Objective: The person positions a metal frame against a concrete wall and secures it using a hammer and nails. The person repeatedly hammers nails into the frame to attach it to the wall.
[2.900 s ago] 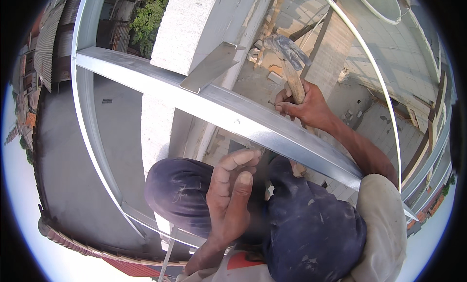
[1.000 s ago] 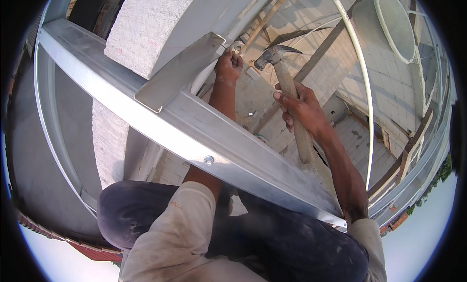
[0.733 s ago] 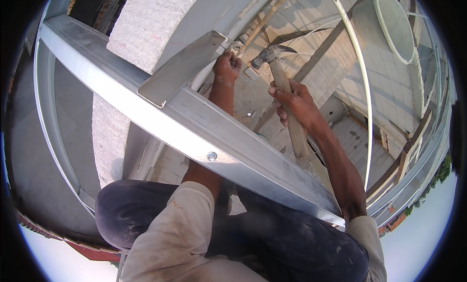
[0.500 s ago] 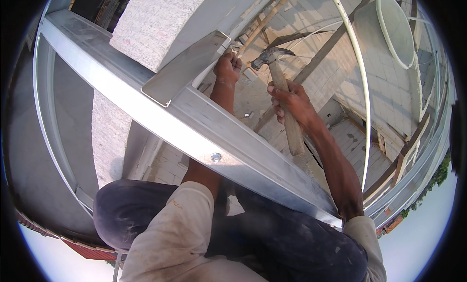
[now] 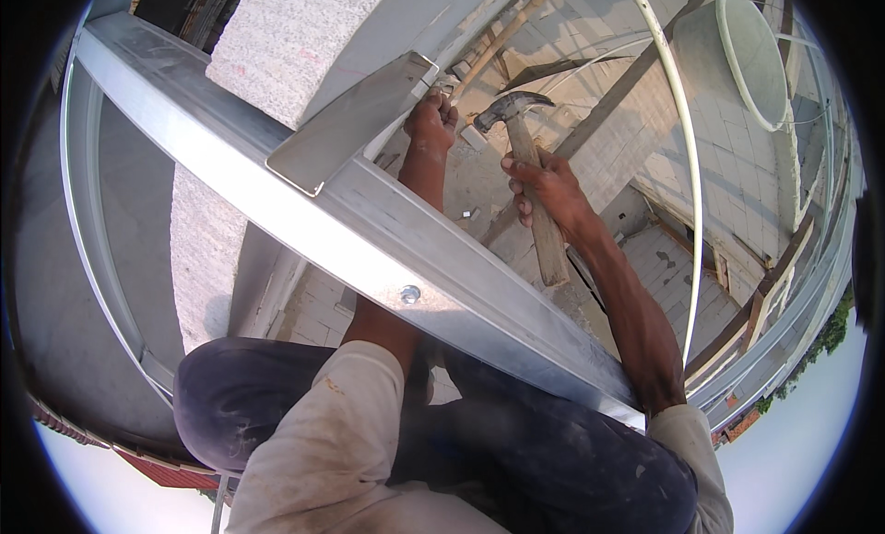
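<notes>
My right hand [image 5: 553, 195] is wrapped round the wooden handle of a claw hammer [image 5: 548, 253]. The dark metal head is up and faces toward my left hand, its claw turned away to the right. My left arm reaches under the silver metal beam [image 5: 249, 202], and the left hand [image 5: 431, 121] is closed at the far side. Its fingers are bunched beside the far end of a short metal channel piece [image 5: 355, 124], which lies across the beam against the wall. What those fingers grip is too small to make out. A bolt head [image 5: 410, 294] shows on the beam's near face.
A rough pale block wall [image 5: 295, 46] rises behind the beam. Well below lies a floor with block walls and timber [image 5: 636, 82]. A white pipe [image 5: 687, 147] stands at the right, near a large round container [image 5: 754, 59]. My knees [image 5: 572, 433] are bent beneath the beam.
The hammer and right hand have shifted very slightly to the left. My left hand stays closed by the channel piece's end, and the beam and channel piece look nearly the same.
</notes>
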`<state>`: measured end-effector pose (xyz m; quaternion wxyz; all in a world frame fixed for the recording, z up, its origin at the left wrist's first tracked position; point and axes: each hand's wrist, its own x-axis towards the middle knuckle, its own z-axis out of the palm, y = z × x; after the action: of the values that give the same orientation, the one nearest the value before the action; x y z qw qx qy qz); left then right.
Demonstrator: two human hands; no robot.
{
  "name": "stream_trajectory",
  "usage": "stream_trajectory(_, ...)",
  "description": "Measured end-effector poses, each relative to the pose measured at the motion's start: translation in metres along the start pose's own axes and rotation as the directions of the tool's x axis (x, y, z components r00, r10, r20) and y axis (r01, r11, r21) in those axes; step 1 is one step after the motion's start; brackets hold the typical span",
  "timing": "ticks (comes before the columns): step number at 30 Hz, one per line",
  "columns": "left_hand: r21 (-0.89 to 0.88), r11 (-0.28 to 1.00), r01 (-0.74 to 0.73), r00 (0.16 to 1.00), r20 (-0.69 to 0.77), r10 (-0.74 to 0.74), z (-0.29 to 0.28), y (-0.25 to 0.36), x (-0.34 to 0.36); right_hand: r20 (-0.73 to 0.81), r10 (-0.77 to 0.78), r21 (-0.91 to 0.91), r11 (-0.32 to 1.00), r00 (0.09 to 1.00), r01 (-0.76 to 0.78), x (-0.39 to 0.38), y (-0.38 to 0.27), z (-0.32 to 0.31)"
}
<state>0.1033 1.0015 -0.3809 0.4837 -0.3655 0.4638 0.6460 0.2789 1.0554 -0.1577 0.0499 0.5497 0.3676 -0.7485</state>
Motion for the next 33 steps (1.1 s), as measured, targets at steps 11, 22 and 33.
stream_trajectory(11, 0.015, 0.999, -0.037, 0.999, -0.033, 0.038, 0.001, -0.003, 0.002, -0.015, 0.008, -0.012, 1.000, 1.000, -0.008, 0.002, 0.005, -0.002)
stream_trajectory(22, 0.239, 0.970, -0.033, 0.991, -0.115, 0.062, 0.017, 0.013, -0.020, -0.034, 0.036, 0.004, 0.999, 0.999, -0.036, 0.004, 0.008, -0.001)
stream_trajectory(33, 0.078, 0.996, -0.037, 0.999, 0.023, 0.035, 0.006, 0.006, 0.001, -0.029, -0.007, -0.059, 0.998, 1.000, 0.006, 0.007, 0.009, -0.003)
